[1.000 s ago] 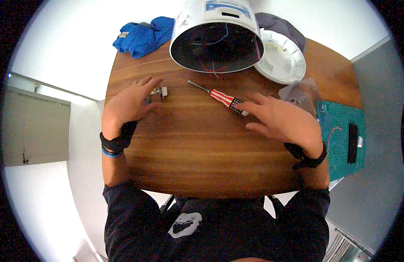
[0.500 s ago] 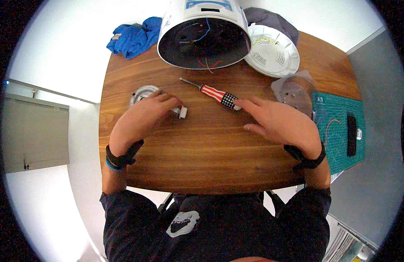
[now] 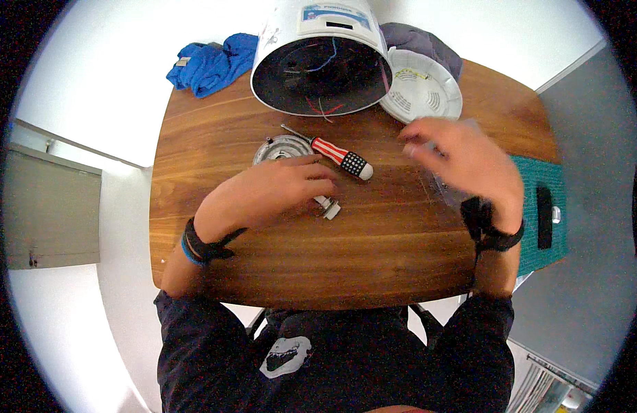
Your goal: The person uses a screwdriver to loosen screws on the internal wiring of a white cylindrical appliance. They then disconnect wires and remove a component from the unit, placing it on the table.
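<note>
My left hand point(image 3: 274, 189) lies over a round silvery metal part point(image 3: 267, 151), its fingers bent down around the part. A white plastic block point(image 3: 330, 208) joined to the part sticks out below the fingertips. Just to the right lies a screwdriver point(image 3: 342, 160) with a red-and-white striped, star-dotted handle, tip pointing up and left. No hand touches it. My right hand point(image 3: 463, 155), slightly blurred, hovers over a clear plastic bag point(image 3: 437, 189), fingers bent and apart from the thumb. It shows nothing in its grasp and hides most of the bag.
A white cylindrical appliance shell point(image 3: 366, 48) lies at the back, its dark opening with loose wires facing me. Beside it are a white round vented cover point(image 3: 425, 86) and a grey cloth point(image 3: 428, 45). A blue cloth point(image 3: 215, 65) lies back left, a green cutting mat point(image 3: 532, 241) right.
My left hand has moved right, and the round metal part with its white block has come along toward the screwdriver. My right hand has left the screwdriver handle and moved right, over the bag.
</note>
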The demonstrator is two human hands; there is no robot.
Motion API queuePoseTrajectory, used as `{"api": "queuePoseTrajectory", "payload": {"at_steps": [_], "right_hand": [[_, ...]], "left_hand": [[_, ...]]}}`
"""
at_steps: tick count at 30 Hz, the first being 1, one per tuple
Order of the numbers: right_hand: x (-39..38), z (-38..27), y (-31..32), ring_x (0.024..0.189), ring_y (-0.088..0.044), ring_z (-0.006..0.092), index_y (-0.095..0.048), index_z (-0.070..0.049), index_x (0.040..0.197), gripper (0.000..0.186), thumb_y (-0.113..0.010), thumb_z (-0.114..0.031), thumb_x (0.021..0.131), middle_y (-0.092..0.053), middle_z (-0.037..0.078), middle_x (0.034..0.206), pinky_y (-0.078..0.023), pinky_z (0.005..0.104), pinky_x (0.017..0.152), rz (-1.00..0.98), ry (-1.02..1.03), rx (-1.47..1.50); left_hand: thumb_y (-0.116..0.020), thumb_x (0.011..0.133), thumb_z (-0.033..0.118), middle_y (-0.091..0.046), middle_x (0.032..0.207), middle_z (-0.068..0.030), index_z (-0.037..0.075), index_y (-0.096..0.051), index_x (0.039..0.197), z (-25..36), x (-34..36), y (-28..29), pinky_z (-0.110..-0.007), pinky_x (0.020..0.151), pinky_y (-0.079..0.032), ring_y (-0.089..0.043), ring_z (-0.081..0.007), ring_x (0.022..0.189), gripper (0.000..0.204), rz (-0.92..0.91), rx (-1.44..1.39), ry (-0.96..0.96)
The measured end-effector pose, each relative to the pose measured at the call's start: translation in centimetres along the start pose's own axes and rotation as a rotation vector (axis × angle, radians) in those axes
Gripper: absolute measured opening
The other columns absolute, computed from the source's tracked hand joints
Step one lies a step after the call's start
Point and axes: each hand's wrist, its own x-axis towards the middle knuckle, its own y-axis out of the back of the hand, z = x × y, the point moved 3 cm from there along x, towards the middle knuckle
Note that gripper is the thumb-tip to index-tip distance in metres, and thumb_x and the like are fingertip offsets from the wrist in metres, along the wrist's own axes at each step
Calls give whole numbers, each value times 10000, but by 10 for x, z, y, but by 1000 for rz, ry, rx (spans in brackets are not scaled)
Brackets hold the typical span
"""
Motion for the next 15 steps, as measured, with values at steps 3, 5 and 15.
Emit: {"api": "queuePoseTrajectory", "payload": {"at_steps": [3,5,15], "right_hand": [[12,40,23,1102,-689,452,-653,-62,1290,380,-629,-348,1042,-690,228,1243,-570,543,933,169,-147,-13],[32,62,26,1143,-671,477,-617,-69,1349,428,-623,-371,1046,-671,264,1273,-559,551,975,287,-145,-192],[171,170,43,1232,-643,451,-402,-253,1621,552,-523,-330,1087,-688,232,1331,-597,568,917,255,-380,-237]], "left_hand": [[-679,876,57,-587,1509,-133,113,-606,1379,-1,7,11,-465,1119,-519,-520,-386,1428,511,21,15,33],[-712,878,94,-571,1530,-155,116,-596,1407,0,9,19,-471,1117,-520,-546,-406,1399,542,109,51,31],[-675,1002,260,-585,1456,-251,150,-527,1501,-33,25,-11,-536,941,-583,-669,-470,1158,533,80,-57,188]]}}
